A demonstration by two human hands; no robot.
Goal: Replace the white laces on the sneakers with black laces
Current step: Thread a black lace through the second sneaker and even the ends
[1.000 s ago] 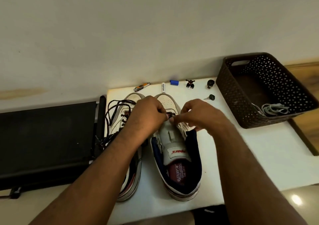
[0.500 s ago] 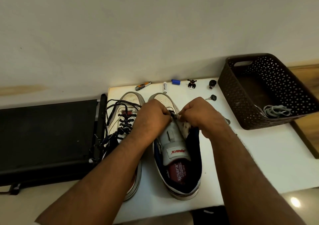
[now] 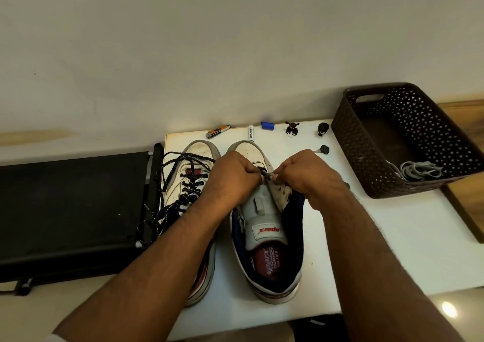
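Left sneaker (image 3: 191, 184): several eyelet rows are already threaded with a black lace (image 3: 170, 210); its loose ends are left trailing off the left edge of the white desk (image 3: 366, 237), untied.
Right sneaker (image 3: 267, 237): most eyelets are seen bare, the grey tongue laid open; only a short dark bit of lace shows at the toe-end eyelets, between the hands.
Left hand (image 3: 233, 181): fingers are curled, apparently pinching that lace end; the grip itself is partly hidden.
Right hand (image 3: 309, 179): fingers are clenched at the same spot, against the eyelet flap.
White laces (image 3: 419, 170): a pale bundle is seen in the brown basket (image 3: 366, 163), judged to be the removed ones.
Progress: removal is judged done; the right sneaker's lacing is barely begun and the left remains to be finished.
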